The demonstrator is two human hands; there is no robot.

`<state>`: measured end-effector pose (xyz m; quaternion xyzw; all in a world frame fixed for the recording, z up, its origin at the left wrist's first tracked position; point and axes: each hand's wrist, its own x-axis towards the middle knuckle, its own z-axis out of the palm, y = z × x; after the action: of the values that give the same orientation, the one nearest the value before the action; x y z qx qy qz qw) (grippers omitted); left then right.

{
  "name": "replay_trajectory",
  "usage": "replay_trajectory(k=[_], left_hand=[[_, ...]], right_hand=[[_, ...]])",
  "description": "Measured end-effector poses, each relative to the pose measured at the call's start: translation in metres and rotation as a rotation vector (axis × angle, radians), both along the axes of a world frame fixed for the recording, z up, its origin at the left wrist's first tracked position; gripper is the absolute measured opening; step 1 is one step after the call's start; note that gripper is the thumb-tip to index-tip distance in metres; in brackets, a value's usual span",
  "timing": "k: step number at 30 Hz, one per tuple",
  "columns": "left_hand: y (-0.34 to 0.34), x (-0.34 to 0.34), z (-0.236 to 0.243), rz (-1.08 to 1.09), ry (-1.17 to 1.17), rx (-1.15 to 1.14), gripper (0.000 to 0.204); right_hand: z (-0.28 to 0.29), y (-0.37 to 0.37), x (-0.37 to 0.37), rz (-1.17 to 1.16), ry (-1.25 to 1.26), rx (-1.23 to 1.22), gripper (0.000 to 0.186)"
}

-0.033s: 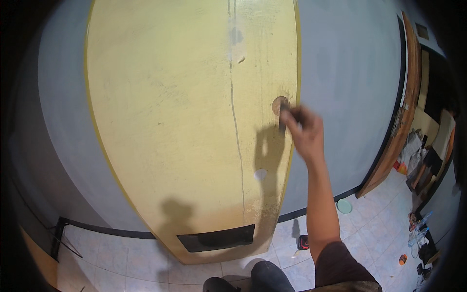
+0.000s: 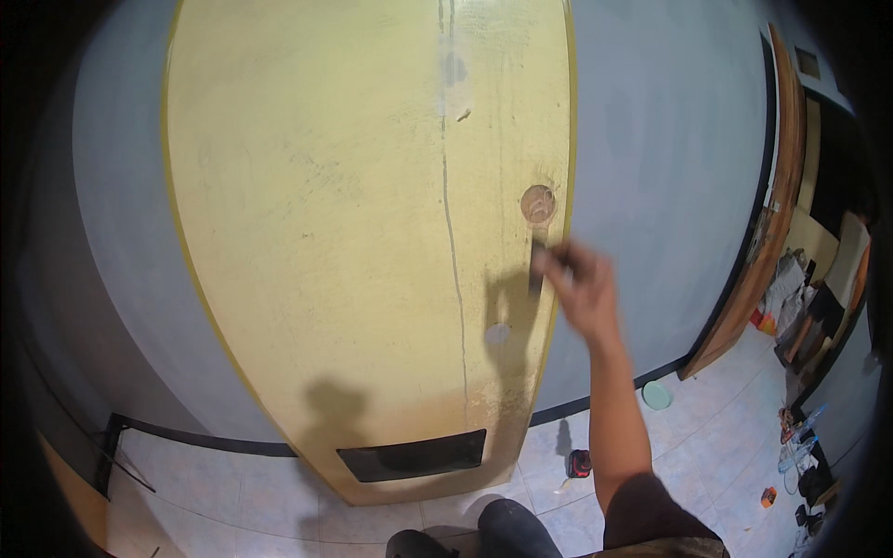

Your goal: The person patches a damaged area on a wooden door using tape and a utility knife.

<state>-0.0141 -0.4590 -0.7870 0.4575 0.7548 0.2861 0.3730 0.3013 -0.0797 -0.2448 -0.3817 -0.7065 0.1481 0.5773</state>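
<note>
My right hand [image 2: 588,288] is closed on a slim dark-handled tool [image 2: 537,270], held upright in front of a tall yellow door panel [image 2: 353,186]. Motion blurs the tool, and its exact kind is hard to make out. Just above its tip is a round brownish recess [image 2: 538,205] near the panel's right edge, with pale smears in it. Lower down, a round whitish patch [image 2: 499,333] lies partly in the arm's shadow. A long grey crack line [image 2: 448,205] runs down the panel. My left hand is out of view.
The panel stands against a blue-grey wall [image 2: 660,158], with a dark rectangular opening [image 2: 414,456] near its bottom. On the tiled floor are a black-and-red object [image 2: 579,463], a mint-green bowl [image 2: 657,395] and a small orange object [image 2: 768,497]. Clutter lines the right side beside a wooden door [image 2: 744,307].
My right hand has moved down a little with the tool, away from the round recess, which now shows whole. The hand's shadow has shifted down too.
</note>
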Motion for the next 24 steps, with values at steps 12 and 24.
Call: replay_trajectory(k=[12, 24], left_hand=[[0.146, 0.066, 0.231, -0.255, -0.406, 0.631, 0.045], [0.109, 0.054, 0.171, 0.044, -0.353, 0.676, 0.014]], right_hand=[[-0.254, -0.144, -0.044, 0.678, -0.141, -0.609, 0.015], [-0.041, -0.042, -0.031, 0.072, -0.347, 0.475, 0.051]])
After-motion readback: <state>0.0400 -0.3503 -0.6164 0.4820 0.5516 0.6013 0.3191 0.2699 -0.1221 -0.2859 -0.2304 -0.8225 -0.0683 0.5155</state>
